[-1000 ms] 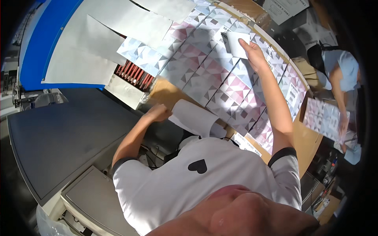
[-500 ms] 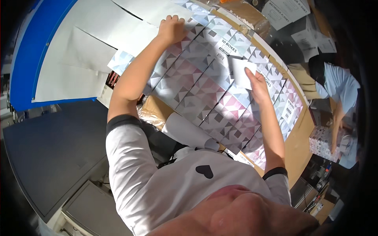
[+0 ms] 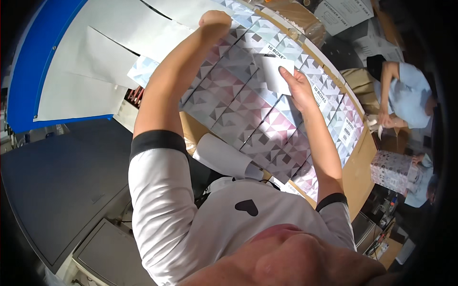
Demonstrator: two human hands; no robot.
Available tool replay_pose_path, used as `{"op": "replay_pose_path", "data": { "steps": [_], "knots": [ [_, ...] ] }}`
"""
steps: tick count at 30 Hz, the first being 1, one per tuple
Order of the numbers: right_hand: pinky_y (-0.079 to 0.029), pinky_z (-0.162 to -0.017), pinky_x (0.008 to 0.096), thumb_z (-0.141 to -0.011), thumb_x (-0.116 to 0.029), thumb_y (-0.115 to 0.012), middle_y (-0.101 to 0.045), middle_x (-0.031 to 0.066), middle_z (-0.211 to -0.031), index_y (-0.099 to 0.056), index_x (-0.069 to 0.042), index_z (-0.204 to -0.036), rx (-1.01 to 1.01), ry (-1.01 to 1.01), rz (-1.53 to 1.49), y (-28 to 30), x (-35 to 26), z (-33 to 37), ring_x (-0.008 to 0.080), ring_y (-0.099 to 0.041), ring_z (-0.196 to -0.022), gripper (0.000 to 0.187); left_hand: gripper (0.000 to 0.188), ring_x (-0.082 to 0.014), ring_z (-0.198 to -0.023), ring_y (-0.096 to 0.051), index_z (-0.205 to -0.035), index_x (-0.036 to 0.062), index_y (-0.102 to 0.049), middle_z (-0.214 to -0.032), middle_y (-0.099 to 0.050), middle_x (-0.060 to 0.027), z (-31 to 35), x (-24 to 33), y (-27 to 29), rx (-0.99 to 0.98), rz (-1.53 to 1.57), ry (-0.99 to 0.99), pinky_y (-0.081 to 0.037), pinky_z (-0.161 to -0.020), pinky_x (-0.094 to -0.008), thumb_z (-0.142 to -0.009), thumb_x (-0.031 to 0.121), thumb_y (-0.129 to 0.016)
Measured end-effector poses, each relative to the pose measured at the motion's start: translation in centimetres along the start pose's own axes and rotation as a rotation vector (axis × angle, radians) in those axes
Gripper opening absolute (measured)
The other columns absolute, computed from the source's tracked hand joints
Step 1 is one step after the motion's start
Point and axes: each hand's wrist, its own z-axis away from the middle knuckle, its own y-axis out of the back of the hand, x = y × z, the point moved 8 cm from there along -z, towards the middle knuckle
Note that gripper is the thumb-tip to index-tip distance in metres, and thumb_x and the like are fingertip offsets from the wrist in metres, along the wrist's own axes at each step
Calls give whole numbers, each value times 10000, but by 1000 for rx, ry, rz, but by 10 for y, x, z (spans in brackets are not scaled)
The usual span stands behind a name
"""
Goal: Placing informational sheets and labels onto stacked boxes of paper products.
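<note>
Several boxes [image 3: 229, 106] with a grey, pink and blue triangle pattern lie packed side by side in front of me. White printed labels [image 3: 347, 131] show on some of them. My right hand [image 3: 300, 89] grips a small white paper sheet [image 3: 276, 74] between thumb and fingers, just above the boxes. Beyond the far left boxes, my left hand [image 3: 215, 20] is closed, knuckles up, beside the large white sheet [image 3: 167, 40]. Its fingertips are hidden, so I cannot make out what it holds.
A blue board edge [image 3: 36, 62] borders the white sheet at left. Below is a dark cabinet top [image 3: 62, 181]. A rolled grey sheet [image 3: 222, 155] lies before my body. At right, a person in light blue [image 3: 412, 90] stands near another patterned box [image 3: 391, 167]; cartons sit behind.
My right hand has shifted left and slightly away with the paper sheet. My left hand has moved a little farther out. The person at right has straightened and raised their arms.
</note>
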Motion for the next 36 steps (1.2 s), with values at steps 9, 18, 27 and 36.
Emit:
{"op": "replay_pose_path", "data": {
  "steps": [9,18,27,36],
  "knots": [
    [-433,-701,239,-832,-226,-541,-611,47,-910,-576,-6,-979,215,96,195,44,-26,-3,101,-557,-782,267,193,-266,-847,-601,-859,48,-629,-908,-617,-129,119,-93,-31,-214,-116,125,-485,-667,-361,-712,96,-514],
    [-461,-682,375,-726,-106,-495,-582,167,-794,-557,-36,-820,222,908,1177,-121,-74,-138,332,-562,-761,133,497,-327,-1012,-488,-1096,-25,-463,-1121,-483,-195,247,-132,28,422,-12,288,-407,-818,-397,-676,166,-648],
    [-480,-642,310,-672,-75,-494,-600,124,-737,-556,-37,-726,360,902,1577,-182,-52,-165,236,-599,-690,91,443,-360,-1000,-474,-1060,-49,-500,-1123,-475,-232,319,-43,-26,363,636,158,-364,-860,-401,-692,157,-632],
    [-484,-607,317,-662,-83,-483,-600,129,-740,-559,-26,-684,410,865,1609,-197,-47,-168,238,-595,-684,98,408,-375,-988,-491,-1038,-45,-513,-1113,-484,-236,334,-38,-65,270,783,258,-388,-852,-394,-694,137,-633]
  ]
}}
